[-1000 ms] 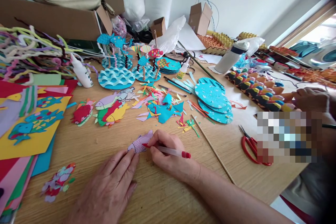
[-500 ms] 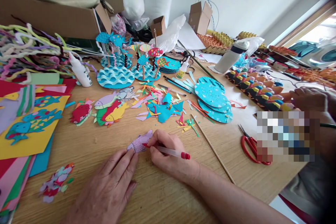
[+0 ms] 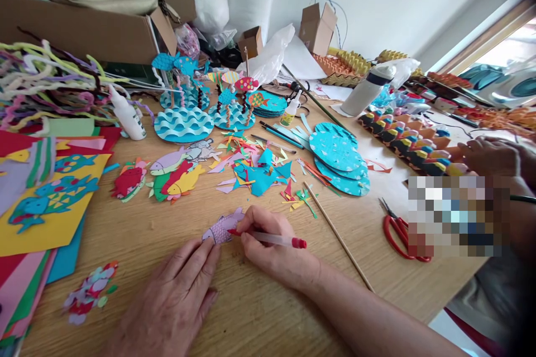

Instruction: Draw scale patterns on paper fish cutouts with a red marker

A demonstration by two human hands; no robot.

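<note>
A purple paper fish [image 3: 221,226] with scale lines drawn on it lies on the wooden table in front of me. My left hand [image 3: 180,279] rests flat, fingers stretched out, their tips pressing the fish's lower left edge. In my right hand [image 3: 270,242] is a pen [image 3: 276,240] with a clear barrel and red ends, pinched between thumb and fingers. Its red tip meets the fish's body near the tail. Behind the fish, several cut paper fish [image 3: 184,181] in red, yellow, green and purple lie in a pile, beside blue paper scraps [image 3: 263,175].
A thin wooden stick [image 3: 339,237] and red-handled scissors [image 3: 396,234] lie to the right, near blue paper discs [image 3: 337,150]. A glue bottle [image 3: 127,114] and finished fish stands [image 3: 184,122] are further back. Coloured paper [image 3: 42,234] is stacked left. Another person's hands [image 3: 489,156] are at far right.
My right hand has shifted very slightly, with the pen's back end a little further right and its tip still at the fish. My left hand stays in place.
</note>
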